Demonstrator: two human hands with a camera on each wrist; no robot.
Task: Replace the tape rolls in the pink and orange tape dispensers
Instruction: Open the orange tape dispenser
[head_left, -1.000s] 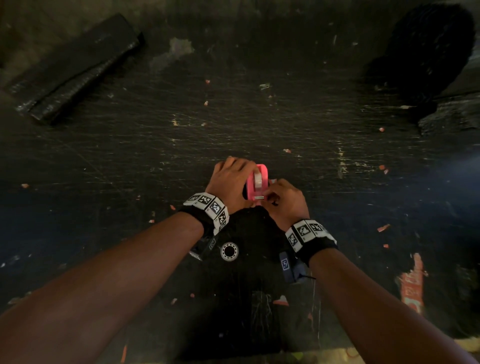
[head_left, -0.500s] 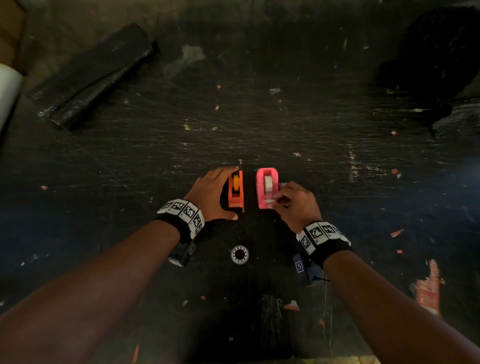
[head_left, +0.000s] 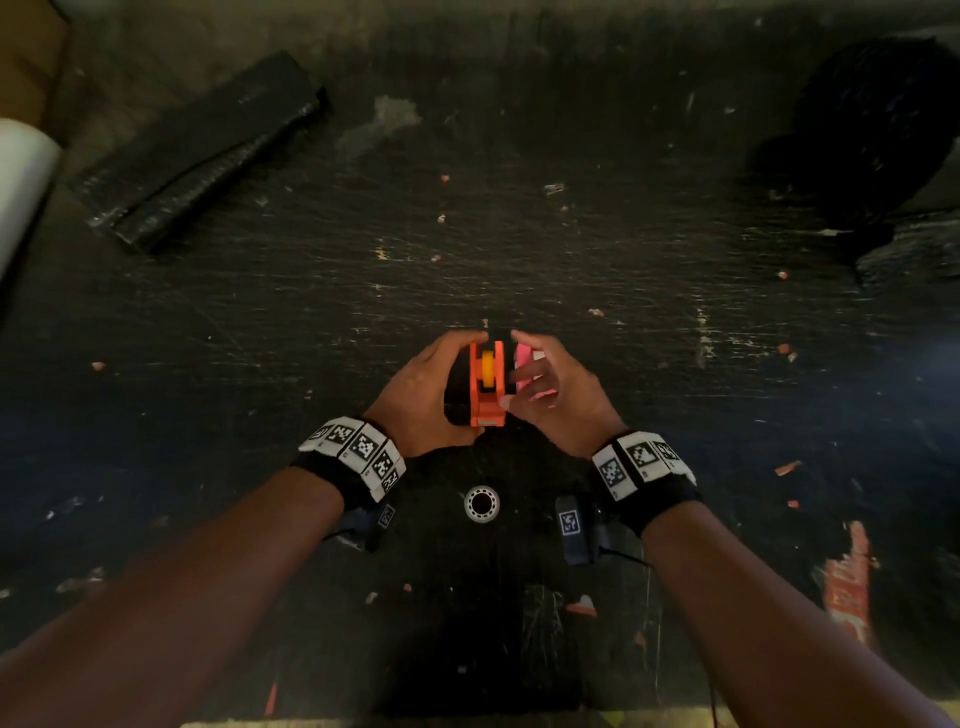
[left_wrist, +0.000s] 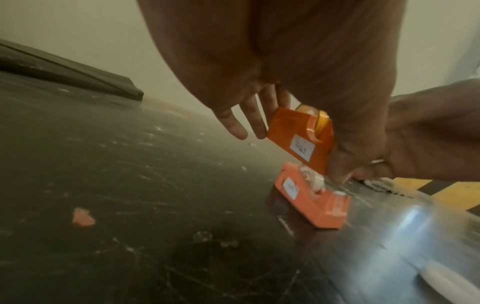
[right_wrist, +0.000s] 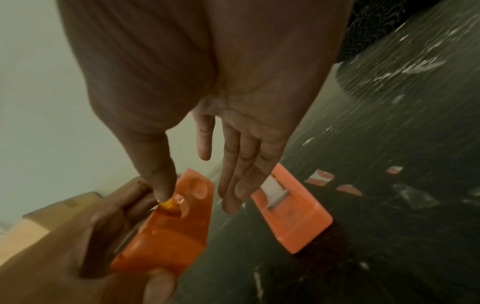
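Observation:
My left hand (head_left: 441, 382) grips the orange tape dispenser (head_left: 485, 387) and holds it tilted just above the table. A yellow roll (head_left: 488, 366) sits in its cradle. My right hand (head_left: 540, 384) is beside it with straight fingers. In the right wrist view its thumb tip touches the yellow roll (right_wrist: 168, 202) in the orange dispenser (right_wrist: 166, 234). The pink dispenser (head_left: 522, 364) stands on the table behind my right hand, with a whitish roll (left_wrist: 315, 182) in it. A small white ring (head_left: 481, 503), like a tape core, lies between my wrists.
The black scratched table (head_left: 623, 291) is strewn with small orange scraps (head_left: 787, 467). A black wrapped bundle (head_left: 202, 150) lies at the far left and a dark bulky object (head_left: 872, 130) at the far right. A white roll (head_left: 21, 182) shows at the left edge.
My left hand has lifted the orange dispenser off the table. My right hand has let go of the pink dispenser and moved left to the orange one.

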